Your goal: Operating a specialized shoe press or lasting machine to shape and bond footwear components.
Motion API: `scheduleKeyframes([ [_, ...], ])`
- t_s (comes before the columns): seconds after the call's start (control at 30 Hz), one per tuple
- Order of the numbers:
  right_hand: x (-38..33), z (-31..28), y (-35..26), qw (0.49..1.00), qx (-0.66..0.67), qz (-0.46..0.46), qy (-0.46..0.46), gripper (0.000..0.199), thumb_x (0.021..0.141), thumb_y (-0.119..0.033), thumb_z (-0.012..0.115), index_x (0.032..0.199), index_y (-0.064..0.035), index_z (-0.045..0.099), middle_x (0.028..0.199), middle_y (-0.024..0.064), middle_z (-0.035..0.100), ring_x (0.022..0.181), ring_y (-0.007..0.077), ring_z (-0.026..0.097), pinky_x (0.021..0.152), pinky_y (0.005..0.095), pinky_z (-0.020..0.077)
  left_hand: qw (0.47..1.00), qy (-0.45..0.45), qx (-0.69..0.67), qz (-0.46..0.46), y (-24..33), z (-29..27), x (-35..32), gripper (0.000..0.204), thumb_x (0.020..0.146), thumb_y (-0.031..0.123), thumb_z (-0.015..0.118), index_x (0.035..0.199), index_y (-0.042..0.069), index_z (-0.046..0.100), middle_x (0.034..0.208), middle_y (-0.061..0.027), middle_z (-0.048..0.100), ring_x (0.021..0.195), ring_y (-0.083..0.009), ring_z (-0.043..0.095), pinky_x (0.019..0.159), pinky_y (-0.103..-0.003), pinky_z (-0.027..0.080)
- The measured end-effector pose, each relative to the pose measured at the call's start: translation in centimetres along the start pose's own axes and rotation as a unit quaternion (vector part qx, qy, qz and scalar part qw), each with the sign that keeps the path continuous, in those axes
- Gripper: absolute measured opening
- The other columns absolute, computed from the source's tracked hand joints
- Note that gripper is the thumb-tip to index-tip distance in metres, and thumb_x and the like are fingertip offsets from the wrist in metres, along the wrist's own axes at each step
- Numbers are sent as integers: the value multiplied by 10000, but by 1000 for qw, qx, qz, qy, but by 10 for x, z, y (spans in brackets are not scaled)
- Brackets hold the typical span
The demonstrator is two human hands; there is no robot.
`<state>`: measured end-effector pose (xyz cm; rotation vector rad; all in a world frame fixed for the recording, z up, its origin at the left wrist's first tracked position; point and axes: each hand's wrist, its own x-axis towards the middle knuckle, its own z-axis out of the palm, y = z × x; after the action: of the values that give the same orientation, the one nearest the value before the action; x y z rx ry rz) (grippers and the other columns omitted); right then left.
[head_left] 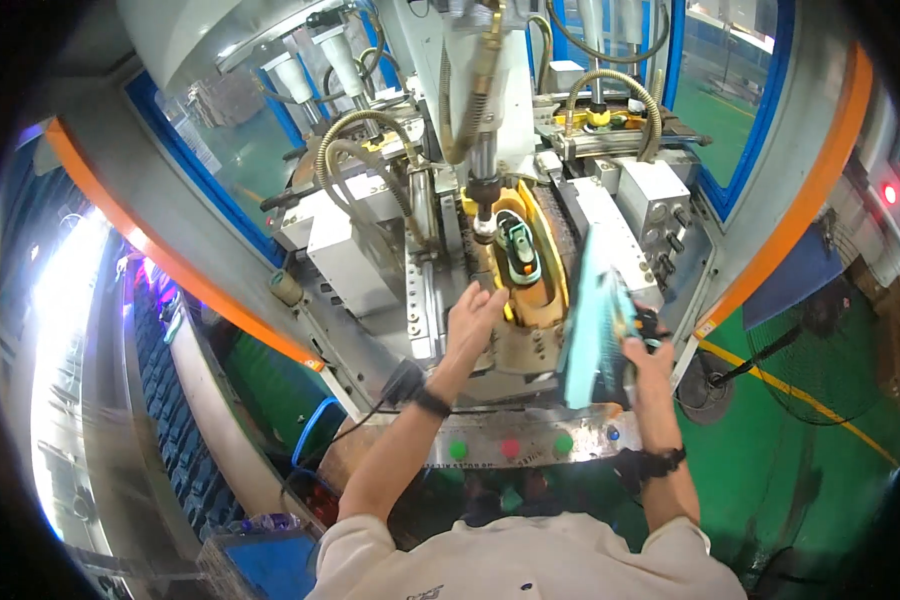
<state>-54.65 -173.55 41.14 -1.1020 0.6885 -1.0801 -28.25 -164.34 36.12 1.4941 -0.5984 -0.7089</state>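
In my right hand [649, 358] is a light-blue shoe [595, 325], tipped up on end and smeared by motion, with dark and orange parts near my fingers. My left hand [475, 318] holds nothing; its fingers are apart by the near left rim of a yellow, shoe-shaped mould [542, 312]. Inside that mould lies a foot-shaped piece [519, 254] in mint green and black. A metal press rod [484, 190] comes down over the mould's left side.
White machine blocks [355, 262] and hoses flank the mould. A panel with coloured buttons [510, 449] runs along the front. Orange-edged posts [185, 265] frame both sides. At the right, a fan [805, 365] stands on the green floor.
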Motion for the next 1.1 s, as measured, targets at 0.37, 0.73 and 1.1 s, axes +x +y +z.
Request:
scheduleKeyframes([
  [0.37, 55, -68, -45, 954, -239, -78, 161, 596, 679, -129, 726, 1232, 26, 567, 1122, 81, 610, 990, 162, 594, 914, 298, 475, 922, 120, 340, -139, -74, 72, 209, 810, 758, 245, 738, 1392, -46, 326, 1322, -293, 509, 1170, -431, 553, 992, -500, 455],
  [0.73, 272, 125, -1, 778, -619, 41, -101, 657, 625, -338, 803, 1068, 108, 611, 1047, 256, 661, 948, 307, 671, 802, 376, 541, 923, -39, -302, -234, 20, -48, -27, 316, 861, 63, 670, 1159, -12, 597, 1046, -98, 679, 928, -216, 675, 815, -359, 560],
  [1.1, 257, 234, 226, 718, -689, -86, -49, 461, 791, -152, 660, 1165, 35, 462, 901, 240, 685, 832, 360, 710, 720, 425, 583, 902, 354, -201, -144, 47, -148, -310, 597, 713, 8, 713, 1275, -42, 518, 1160, -124, 620, 1004, -259, 656, 877, -371, 535],
])
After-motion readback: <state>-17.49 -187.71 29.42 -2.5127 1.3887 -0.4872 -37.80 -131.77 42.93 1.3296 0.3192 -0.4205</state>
